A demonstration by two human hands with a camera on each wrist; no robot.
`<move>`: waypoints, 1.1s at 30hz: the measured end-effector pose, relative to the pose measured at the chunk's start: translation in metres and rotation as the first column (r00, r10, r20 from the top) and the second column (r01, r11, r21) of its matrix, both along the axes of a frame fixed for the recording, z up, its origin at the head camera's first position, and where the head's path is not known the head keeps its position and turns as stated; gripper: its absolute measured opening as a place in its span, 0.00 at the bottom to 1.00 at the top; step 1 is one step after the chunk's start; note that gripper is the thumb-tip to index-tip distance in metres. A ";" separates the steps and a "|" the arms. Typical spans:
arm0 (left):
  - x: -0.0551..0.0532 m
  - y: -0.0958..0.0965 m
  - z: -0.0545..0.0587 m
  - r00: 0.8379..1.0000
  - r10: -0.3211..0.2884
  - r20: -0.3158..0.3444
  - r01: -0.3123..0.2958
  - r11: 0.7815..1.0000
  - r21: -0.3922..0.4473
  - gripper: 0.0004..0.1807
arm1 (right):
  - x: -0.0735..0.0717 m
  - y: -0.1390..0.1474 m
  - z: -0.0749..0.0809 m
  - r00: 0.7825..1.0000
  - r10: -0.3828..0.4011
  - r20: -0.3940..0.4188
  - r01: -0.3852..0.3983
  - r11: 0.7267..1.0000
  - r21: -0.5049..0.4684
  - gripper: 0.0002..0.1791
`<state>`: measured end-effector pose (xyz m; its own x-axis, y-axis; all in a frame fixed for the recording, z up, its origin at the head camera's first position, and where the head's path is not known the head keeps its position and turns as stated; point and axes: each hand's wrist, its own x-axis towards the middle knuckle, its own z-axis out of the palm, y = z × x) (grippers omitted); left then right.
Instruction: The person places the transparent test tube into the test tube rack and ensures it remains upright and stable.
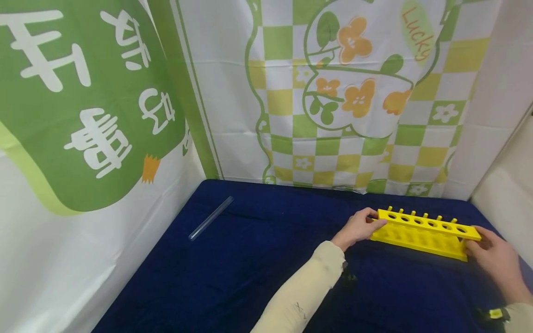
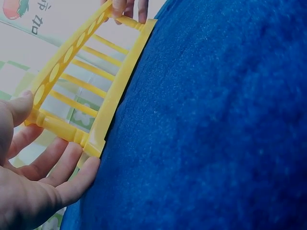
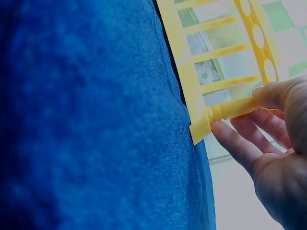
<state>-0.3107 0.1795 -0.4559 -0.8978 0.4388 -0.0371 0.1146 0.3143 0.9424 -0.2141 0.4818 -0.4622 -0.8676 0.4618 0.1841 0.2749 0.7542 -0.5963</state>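
Observation:
A yellow test tube rack [image 1: 420, 240] stands upright at the right of the dark blue cloth, its top bar pierced by a row of round holes and pegs rising along its back. At its left end my left hand [image 1: 359, 227] grips the end post and top bar, thumb on the top corner in the left wrist view. My right hand [image 1: 495, 256] holds the other end, thumb and fingers around the end post [image 3: 232, 108]. In both wrist views the rack's base sits right at the cloth. No tubes show in the holes.
A clear glass test tube [image 1: 211, 218] lies on the left part of the blue cloth [image 1: 266, 259]. Printed green and white curtains [image 1: 283, 97] hang behind the table, with another printed curtain [image 1: 83, 115] along the left side.

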 end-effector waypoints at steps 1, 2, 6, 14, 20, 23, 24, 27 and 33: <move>0.000 0.000 0.000 1.000 -0.001 -0.001 0.001 1.000 -0.004 0.17 | 0.000 0.000 0.000 1.000 0.001 0.000 -0.001 1.000 0.000 0.33; 0.000 0.001 0.000 1.000 -0.001 -0.002 0.001 1.000 -0.009 0.17 | 0.000 0.001 0.000 1.000 0.003 -0.002 -0.003 1.000 -0.002 0.33; 0.000 0.003 0.000 1.000 -0.002 -0.005 0.002 1.000 -0.020 0.17 | -0.001 0.004 -0.001 1.000 0.009 -0.007 -0.009 1.000 -0.016 0.33; 0.003 0.005 0.001 1.000 0.004 -0.002 -0.004 1.000 -0.023 0.16 | 0.000 0.006 -0.001 1.000 0.000 0.002 0.000 0.999 -0.037 0.34; 0.005 0.003 0.001 1.000 0.004 0.000 -0.004 1.000 -0.014 0.16 | 0.002 0.002 0.001 1.000 -0.004 0.002 0.004 0.999 -0.034 0.34; 0.005 0.002 0.000 1.000 0.000 -0.002 0.000 1.000 -0.007 0.16 | 0.003 0.000 0.001 1.000 -0.004 0.006 0.004 1.000 -0.025 0.33; 0.004 0.002 0.000 1.000 -0.001 -0.004 0.001 1.000 -0.006 0.16 | 0.003 -0.001 0.002 1.000 -0.008 0.009 0.008 1.000 -0.022 0.33; 0.003 0.000 0.001 1.000 -0.002 -0.008 0.002 1.000 0.004 0.16 | 0.002 -0.003 0.002 1.000 -0.009 0.010 0.009 1.000 -0.017 0.33; 0.001 -0.003 0.002 1.000 0.006 -0.006 -0.006 1.000 -0.008 0.16 | 0.000 -0.005 0.002 1.000 -0.004 0.006 0.004 1.000 -0.005 0.34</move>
<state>-0.3097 0.1769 -0.4535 -0.9005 0.4334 -0.0350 0.1187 0.3225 0.9391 -0.2137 0.4772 -0.4598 -0.8668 0.4663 0.1767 0.2816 0.7502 -0.5982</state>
